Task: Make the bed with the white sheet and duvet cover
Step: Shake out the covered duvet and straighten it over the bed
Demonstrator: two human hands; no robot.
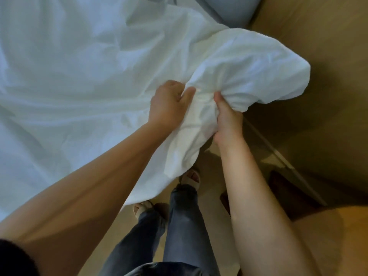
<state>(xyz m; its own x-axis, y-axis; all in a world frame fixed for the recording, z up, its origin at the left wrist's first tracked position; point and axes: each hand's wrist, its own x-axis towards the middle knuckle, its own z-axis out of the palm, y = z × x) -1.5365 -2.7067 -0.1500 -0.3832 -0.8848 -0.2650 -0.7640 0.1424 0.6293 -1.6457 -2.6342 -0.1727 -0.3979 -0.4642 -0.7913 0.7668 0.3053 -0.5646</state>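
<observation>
1. The cover lies spread over the left of the frame. Its puffy corner is bunched at centre right.
2. The left hand grips the gathered cloth with curled fingers. The right hand clutches it just beside.
3. The cover looks soft, light and limp, and it creases easily. It is probably best held at the corner, hands apart.

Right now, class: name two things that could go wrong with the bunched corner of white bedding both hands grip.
1. The left hand and right hand grip only gathered folds of the white bedding; a tug might slip free or leave creases.
2. The hanging edge drapes near the sandalled foot; a step could trap it.
</observation>
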